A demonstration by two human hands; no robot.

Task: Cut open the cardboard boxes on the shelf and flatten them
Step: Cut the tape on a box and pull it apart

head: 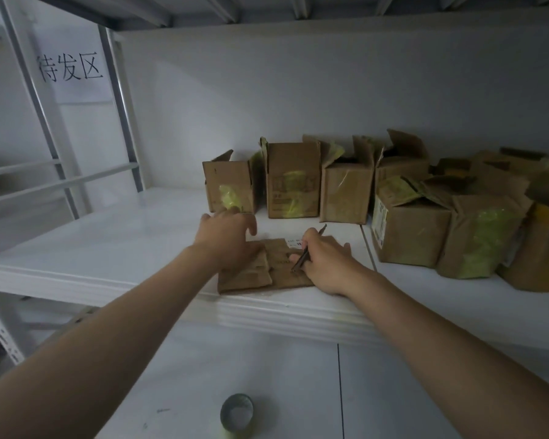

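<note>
Here we are at the white shelf (108,248), and both hands are down on a flattened box (279,278) lying right at the shelf's front edge, near the middle. The left hand (227,239) is spread wide, palm down on the left part of that flat cardboard, with its fingertips close to the base of the leftmost upright box (229,185). The right hand (322,261) rests on the right part, its fingers curled around a thin dark cutter (301,259), which angles up and away between the knuckles. There is a white label (293,242) on the far edge of the flat piece, just beside the right hand.

Behind them, a row of opened boxes (346,191) stands toward the back of the shelf with flaps up and yellow-green tape on the fronts. More boxes (412,229) crowd the right end, some leaning. On the lower surface (298,391) beneath the shelf sits a roll of tape (236,411). A paper sign (70,69) hangs at the upper left.
</note>
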